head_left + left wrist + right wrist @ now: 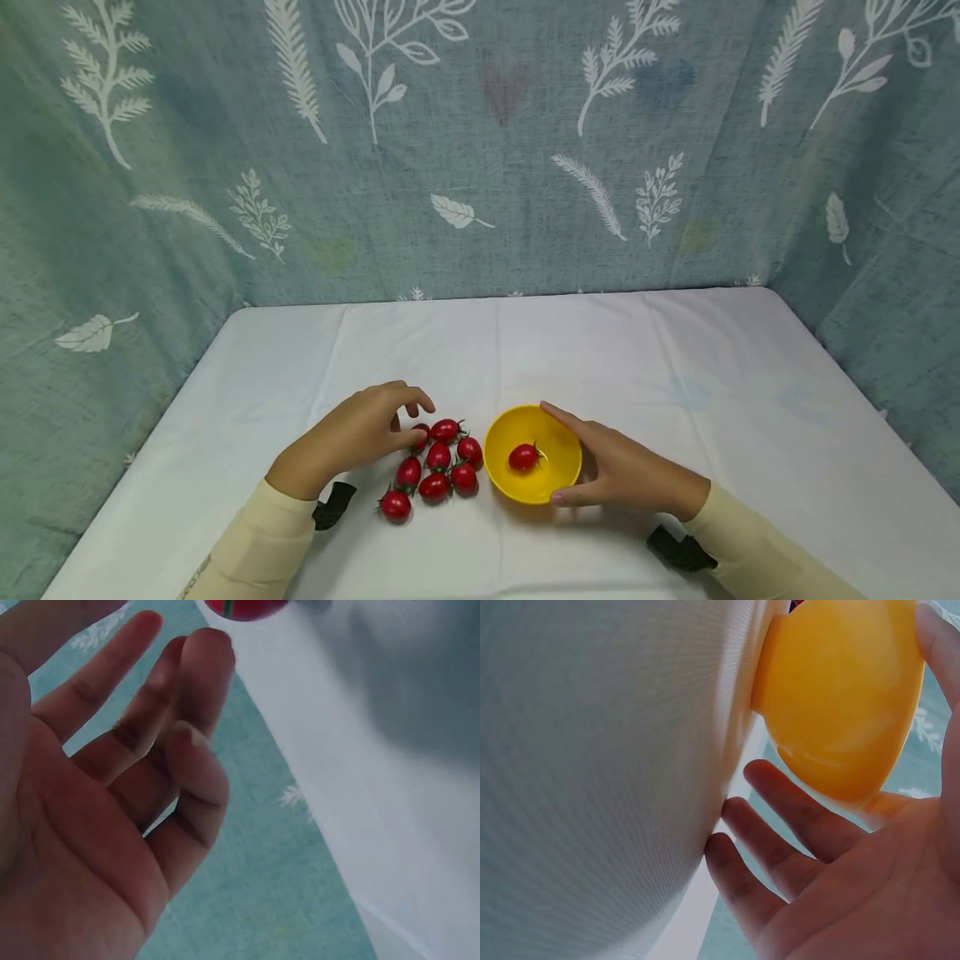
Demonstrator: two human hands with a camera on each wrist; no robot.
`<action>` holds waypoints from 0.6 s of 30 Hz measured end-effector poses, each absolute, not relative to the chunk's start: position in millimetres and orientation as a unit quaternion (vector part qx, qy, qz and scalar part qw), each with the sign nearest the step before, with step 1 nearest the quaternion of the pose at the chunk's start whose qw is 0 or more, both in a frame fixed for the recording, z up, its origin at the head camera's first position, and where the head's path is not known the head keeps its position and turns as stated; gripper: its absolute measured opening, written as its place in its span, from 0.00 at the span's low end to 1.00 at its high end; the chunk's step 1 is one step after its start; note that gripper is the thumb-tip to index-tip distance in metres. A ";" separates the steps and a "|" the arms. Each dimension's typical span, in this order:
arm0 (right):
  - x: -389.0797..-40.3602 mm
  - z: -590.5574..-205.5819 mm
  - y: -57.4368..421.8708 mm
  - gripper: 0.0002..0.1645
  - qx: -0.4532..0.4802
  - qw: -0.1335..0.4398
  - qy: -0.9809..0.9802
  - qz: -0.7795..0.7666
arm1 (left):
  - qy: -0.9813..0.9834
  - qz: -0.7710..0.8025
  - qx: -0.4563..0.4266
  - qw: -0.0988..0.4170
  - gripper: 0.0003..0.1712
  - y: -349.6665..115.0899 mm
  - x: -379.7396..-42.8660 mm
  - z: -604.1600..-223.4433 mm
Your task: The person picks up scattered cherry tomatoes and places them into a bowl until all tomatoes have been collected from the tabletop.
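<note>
My left hand [360, 429] hovers at the back left of a cluster of red cherry tomatoes [438, 456] with green stems. Its fingers are loosely bent, and the thumb overlaps the rearmost left tomato [421, 437] in the head view. The left wrist view has bare space between the fingers, with part of a tomato [247, 606] beyond them at the top edge. My right hand [626, 467] holds a yellow bowl [498, 479] from the right, thumb at the near rim and index finger at the far rim. One cherry tomato [522, 457] lies inside the bowl.
A white cloth [585, 350] covers the table, with faint creases. Green-blue curtains [495, 167] with white leaf prints hang behind it and at both sides. Dark straps [333, 506] sit at both wrists, by the cream sleeves [258, 542].
</note>
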State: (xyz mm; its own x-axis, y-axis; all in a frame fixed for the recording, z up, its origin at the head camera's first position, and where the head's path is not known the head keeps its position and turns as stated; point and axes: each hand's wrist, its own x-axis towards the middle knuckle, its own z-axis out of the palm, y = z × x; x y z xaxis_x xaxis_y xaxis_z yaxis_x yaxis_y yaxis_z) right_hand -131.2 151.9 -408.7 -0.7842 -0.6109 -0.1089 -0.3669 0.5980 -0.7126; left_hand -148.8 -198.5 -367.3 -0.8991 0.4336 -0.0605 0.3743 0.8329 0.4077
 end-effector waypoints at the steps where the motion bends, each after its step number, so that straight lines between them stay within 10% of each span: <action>1: -131.2 -408.6 151.7 0.64 -0.278 0.175 0.877 -0.351 | 0.955 0.198 0.204 0.082 0.16 -199.3 -149.5 -367.6; 18: -128.3 -407.0 152.8 0.64 -0.277 0.170 0.881 -0.343 | 0.955 0.213 0.141 0.150 0.15 -201.7 -152.2 -374.8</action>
